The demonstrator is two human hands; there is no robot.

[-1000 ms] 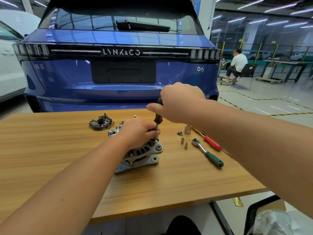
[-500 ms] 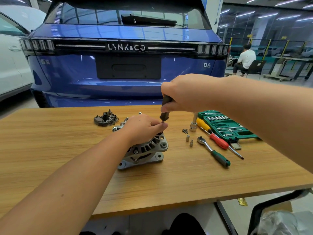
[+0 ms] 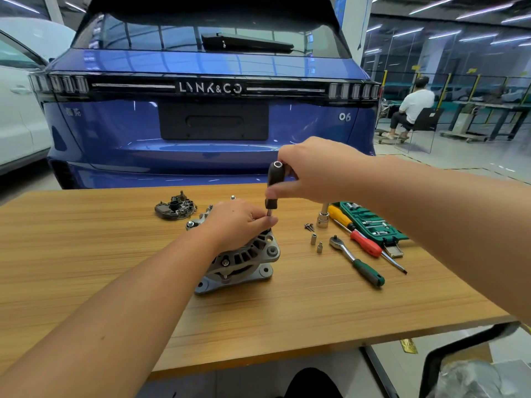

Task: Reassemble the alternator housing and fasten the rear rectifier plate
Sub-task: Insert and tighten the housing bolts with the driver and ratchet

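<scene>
Alternator housing (image 3: 244, 262) sits mid-surface (image 3: 86, 254), bare wood toward the near edge. Left hand (image 3: 238, 222) rests on top, pinching the driver shaft; right hand (image 3: 310, 170) grips the black driver handle (image 3: 274, 182) upright above.

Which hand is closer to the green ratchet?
Right. The right hand holds the driver up and left of the ratchet; the left hand is farther left, on the alternator.

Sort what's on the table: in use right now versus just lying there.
In use: alternator, black-handled driver, left hand, right hand.

Lying about: rectifier plate, ratchet, red screwdriver, socket set, loose sockets.
</scene>
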